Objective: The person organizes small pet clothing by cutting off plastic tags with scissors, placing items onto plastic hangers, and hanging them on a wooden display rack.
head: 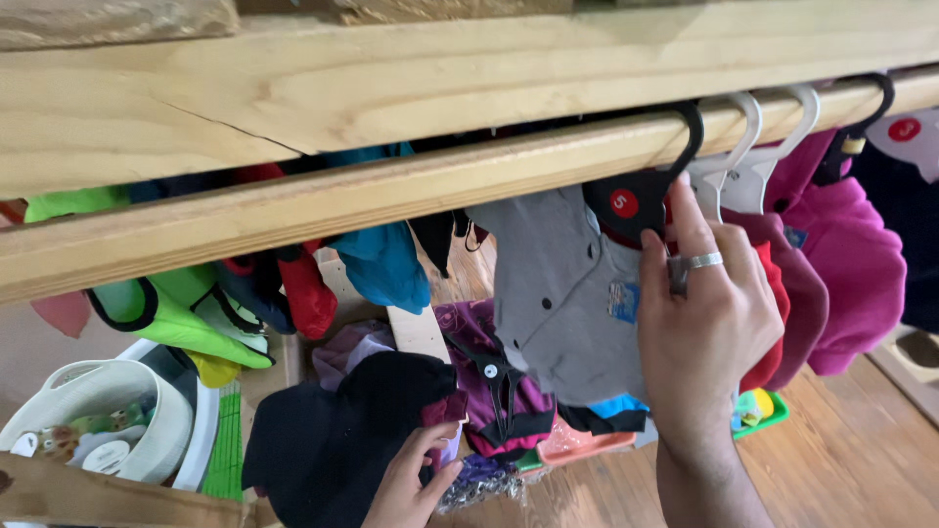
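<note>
Head view, looking down and forward under a wooden rail (391,181). A grey child's shirt (558,293) is seen hanging from a black hanger (641,191) whose hook is looped over the rail. The right hand (709,313), a ring on one finger, is raised against the hanger's neck, fingers loosely spread and lying on the hanger and the garments just beside it; whether anything is pinched cannot be told. The shirt hangs just left of this hand, its long axis running straight down from the rail. White hangers (753,156) and a magenta garment (851,264) hang to the right. The left hand (411,484) is held low, well apart from the hanger, fingers curled onto a black garment (342,440). The right hand is far nearer the shirt.
</note>
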